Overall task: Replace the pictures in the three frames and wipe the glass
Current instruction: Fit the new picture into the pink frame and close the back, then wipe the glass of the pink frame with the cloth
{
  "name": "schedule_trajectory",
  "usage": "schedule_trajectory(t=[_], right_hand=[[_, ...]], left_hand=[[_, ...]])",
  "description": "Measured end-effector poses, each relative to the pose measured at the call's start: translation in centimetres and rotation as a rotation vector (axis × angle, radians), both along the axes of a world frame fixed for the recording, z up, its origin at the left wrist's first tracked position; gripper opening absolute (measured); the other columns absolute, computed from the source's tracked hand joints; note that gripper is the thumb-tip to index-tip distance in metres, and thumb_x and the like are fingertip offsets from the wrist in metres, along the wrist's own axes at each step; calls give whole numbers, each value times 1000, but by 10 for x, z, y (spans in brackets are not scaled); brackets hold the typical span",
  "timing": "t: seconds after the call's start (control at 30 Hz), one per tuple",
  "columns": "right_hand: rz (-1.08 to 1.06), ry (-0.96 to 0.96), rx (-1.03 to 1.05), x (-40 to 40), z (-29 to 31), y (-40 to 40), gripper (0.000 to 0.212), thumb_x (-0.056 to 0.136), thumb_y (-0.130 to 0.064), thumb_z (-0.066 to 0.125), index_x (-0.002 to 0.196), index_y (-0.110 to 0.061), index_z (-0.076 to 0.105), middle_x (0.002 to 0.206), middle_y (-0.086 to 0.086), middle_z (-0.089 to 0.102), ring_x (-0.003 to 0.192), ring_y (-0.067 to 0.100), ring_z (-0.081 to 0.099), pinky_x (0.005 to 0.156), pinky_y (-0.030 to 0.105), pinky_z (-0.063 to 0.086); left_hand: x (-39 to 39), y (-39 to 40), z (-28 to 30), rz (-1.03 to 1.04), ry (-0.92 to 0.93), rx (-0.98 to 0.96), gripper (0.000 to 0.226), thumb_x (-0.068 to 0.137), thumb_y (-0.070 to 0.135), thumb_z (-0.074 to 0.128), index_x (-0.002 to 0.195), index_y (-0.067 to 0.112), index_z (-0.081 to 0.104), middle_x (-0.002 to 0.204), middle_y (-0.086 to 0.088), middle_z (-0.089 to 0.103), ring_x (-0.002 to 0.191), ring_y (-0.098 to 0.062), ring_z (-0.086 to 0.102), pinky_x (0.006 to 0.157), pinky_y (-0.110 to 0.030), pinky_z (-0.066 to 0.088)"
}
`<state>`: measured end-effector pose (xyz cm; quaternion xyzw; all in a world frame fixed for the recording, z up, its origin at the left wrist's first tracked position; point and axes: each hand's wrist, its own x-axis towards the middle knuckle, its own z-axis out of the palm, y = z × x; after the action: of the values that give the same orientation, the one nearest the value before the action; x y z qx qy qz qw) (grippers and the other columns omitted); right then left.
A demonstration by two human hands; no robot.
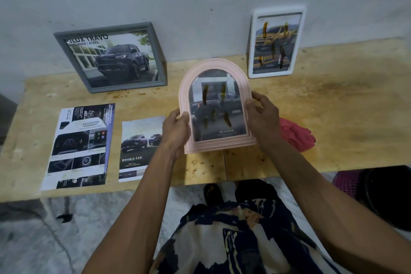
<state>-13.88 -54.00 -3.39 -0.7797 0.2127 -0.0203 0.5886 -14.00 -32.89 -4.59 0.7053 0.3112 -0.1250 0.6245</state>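
I hold a pink arched frame [216,104] upright above the wooden table [333,107], glass toward me. My left hand [175,128] grips its left edge and my right hand [263,118] grips its right edge. Its glass carries several brown-yellow smears over a truck picture. A grey frame [111,56] with a dark truck picture leans on the wall at the back left. A white frame [277,43], its glass also smeared, leans at the back right. Two loose printed pictures lie flat on the left: a large sheet [80,147] and a smaller "Double Cab" sheet [138,147].
A crumpled pink-red cloth [297,134] lies on the table just right of my right hand. Below the table's front edge are the floor, my patterned clothing and a dark tub [387,196] with a pink basket at the right.
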Motion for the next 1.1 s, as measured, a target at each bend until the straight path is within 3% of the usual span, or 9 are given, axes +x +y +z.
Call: schedule_trajectory(t=[0.07,0.13,0.27,0.4,0.57,0.73,0.83,0.97,1.1], right_hand=[[-47,76,36,-2,-15,0,20,97,-25,55,116,-28,60,103,1,68,89,19,67,77,37,59],[-77,148,43,-2,-26,1,20,94,-28,57,114,-25,59,103,1,69,89,19,68,78,42,60],[-35,234,-37,1,-39,1,28,92,-29,58,118,-20,59,99,-4,64,90,18,66,74,33,55],[64,278,-131,10,-47,-6,31,94,-17,57,125,-13,59,101,-2,60,87,12,55,72,24,41],[164,317,-203,23,-61,-11,35,94,-16,54,129,-11,59,106,4,65,92,17,60,73,24,44],[233,363,-267,36,-73,-10,30,91,-20,52,117,-8,62,105,11,66,92,26,62,79,39,54],[264,372,-320,41,-75,-11,25,93,-17,52,110,-3,64,101,12,65,85,25,59,69,31,46],[277,392,-305,46,-80,-10,24,92,-17,52,107,-2,63,107,16,63,92,29,61,73,33,51],[279,392,-314,48,-82,-11,20,92,-14,52,106,-4,63,107,15,62,90,26,59,68,25,39]], left_hand=[[-4,0,-8,26,14,-8,34,97,16,54,130,17,63,107,-6,73,96,-28,70,90,-45,58],[-4,2,-17,56,34,-10,36,94,6,56,126,16,67,105,-7,75,101,-32,70,93,-49,56],[3,-3,-30,51,80,26,37,94,1,60,130,9,63,103,-9,73,89,-28,68,90,-49,57],[13,-8,-45,36,110,146,28,90,3,67,118,5,68,102,-9,72,83,-24,64,88,-45,58],[25,-15,-58,-5,144,178,33,90,0,66,121,7,66,102,-4,69,87,-22,66,86,-33,58],[31,-18,-69,-24,200,205,45,83,2,74,126,13,64,107,-1,71,94,-22,69,85,-38,60],[36,-14,-83,-25,247,234,49,76,4,79,120,19,68,106,1,74,93,-23,71,84,-41,61],[39,-20,-81,-4,246,250,49,76,0,78,120,19,68,106,1,73,94,-23,70,84,-39,61],[38,-26,-81,4,231,276,47,79,-3,75,121,17,69,102,0,72,92,-23,69,79,-39,62]])
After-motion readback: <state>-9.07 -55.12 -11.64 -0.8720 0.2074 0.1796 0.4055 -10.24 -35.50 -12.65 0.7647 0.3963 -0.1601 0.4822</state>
